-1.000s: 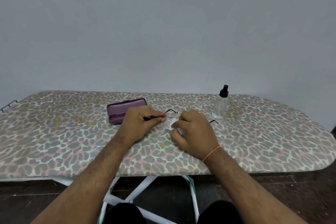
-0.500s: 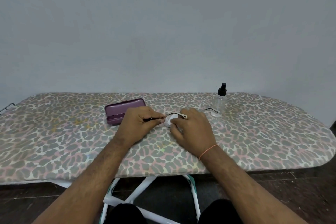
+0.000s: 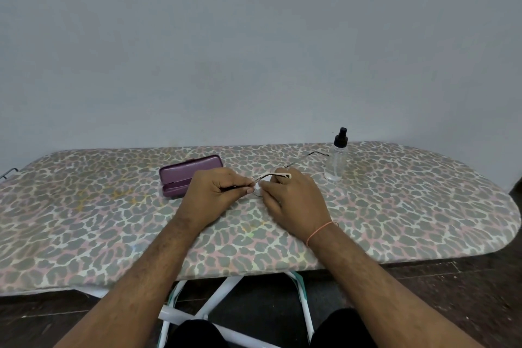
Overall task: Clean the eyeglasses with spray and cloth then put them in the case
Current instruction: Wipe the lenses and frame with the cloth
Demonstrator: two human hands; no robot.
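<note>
Purple case (image 3: 191, 175) shut, contents hidden. L hand (image 3: 217, 192) pinches eyeglasses (image 3: 271, 176); R hand (image 3: 293, 200) at 3 o'clock pinches white cloth (image 3: 258, 186) on lens.

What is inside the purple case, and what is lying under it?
The purple case looks closed, so its inside cannot be seen. Under it lies the leopard-print board cover. The left hand hides the case's near right corner.

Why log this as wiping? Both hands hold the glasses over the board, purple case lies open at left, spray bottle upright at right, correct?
One error: the head view shows the purple case shut, not open. The rest stands.
</note>
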